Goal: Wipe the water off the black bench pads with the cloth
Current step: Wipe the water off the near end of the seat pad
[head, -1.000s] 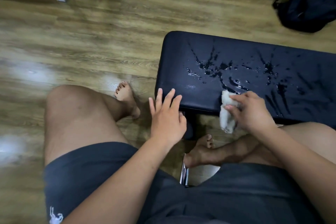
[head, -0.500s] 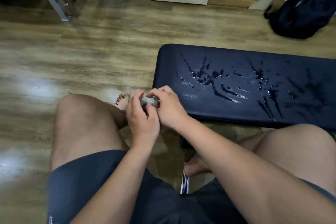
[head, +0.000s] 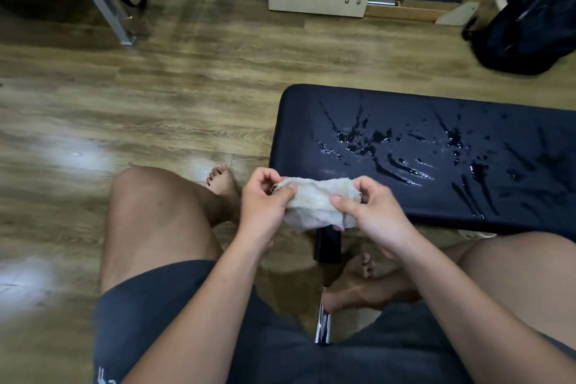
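The white cloth [head: 314, 199] that was balled up a moment ago is now pulled open, left hand [head: 265, 199] and right hand [head: 371, 212] each pinching an end by the near corner of the black bench pad [head: 299, 121], so wiping looks imminent, water splashes [head: 367, 140] all still there.

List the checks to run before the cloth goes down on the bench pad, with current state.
1. Grip: left hand and right hand both pinch the cloth: ok.
2. Cloth opened flat for wiping: bunched between the hands: not ok.
3. Water located: splashes and streaks on top of the bench pad: ok.
4. Cloth on the water: held short of it, by the pad's near corner: not ok.
5. Way from cloth to water unobstructed: ok.
6. Cloth dry enough: cannot tell.
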Demonstrator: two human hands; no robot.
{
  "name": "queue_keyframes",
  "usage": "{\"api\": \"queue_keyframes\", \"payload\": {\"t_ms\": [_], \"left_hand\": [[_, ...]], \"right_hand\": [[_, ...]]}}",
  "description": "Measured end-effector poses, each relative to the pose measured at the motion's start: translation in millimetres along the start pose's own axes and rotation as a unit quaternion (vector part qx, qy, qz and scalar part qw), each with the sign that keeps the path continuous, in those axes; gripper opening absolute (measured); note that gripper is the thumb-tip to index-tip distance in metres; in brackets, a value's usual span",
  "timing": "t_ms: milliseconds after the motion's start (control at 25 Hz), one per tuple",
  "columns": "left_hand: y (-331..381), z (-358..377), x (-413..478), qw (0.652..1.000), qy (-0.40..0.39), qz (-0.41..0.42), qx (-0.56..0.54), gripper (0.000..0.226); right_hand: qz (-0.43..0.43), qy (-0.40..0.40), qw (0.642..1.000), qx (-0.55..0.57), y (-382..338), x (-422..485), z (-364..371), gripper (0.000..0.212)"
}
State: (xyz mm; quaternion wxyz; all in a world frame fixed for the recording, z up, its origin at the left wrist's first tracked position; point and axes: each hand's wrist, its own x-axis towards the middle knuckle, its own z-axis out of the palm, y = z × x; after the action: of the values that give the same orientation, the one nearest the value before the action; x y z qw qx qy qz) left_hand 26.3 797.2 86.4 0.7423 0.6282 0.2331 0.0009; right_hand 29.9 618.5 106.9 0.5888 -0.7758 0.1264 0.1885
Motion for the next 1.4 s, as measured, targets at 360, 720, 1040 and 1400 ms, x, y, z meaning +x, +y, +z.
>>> {"api": "queue_keyframes", "payload": {"t_ms": [360, 720, 1040, 1400], "left_hand": [[-2.1, 9.6, -10.6, 0.874, -0.001, 0.214, 0.436, 0.050], [-29.0, 50.1, 2.4, 0.794, -0.059, 0.084, 0.599, 0.067], [-0.6, 54.8, 100.3, 0.787, -0.034, 0.101, 0.608, 0.056], [-2.2, 36.8, 89.5, 0.784, -0.055, 0.135, 0.603, 0.057]], "right_hand": [[0.043, 0.049, 0.998, 0.018, -0.6, 42.9, 63.4, 0.023], [-0.208, 0.152, 0.866, -0.428, 23.0, 39.7, -11.2, 0.016], [-0.411, 0.018, 0.671, -0.617, 22.4, 71.1, 0.9, 0.017], [-0.433, 0.065, 0.704, -0.559, 40.3, 73.7, 3.0, 0.012]]}}
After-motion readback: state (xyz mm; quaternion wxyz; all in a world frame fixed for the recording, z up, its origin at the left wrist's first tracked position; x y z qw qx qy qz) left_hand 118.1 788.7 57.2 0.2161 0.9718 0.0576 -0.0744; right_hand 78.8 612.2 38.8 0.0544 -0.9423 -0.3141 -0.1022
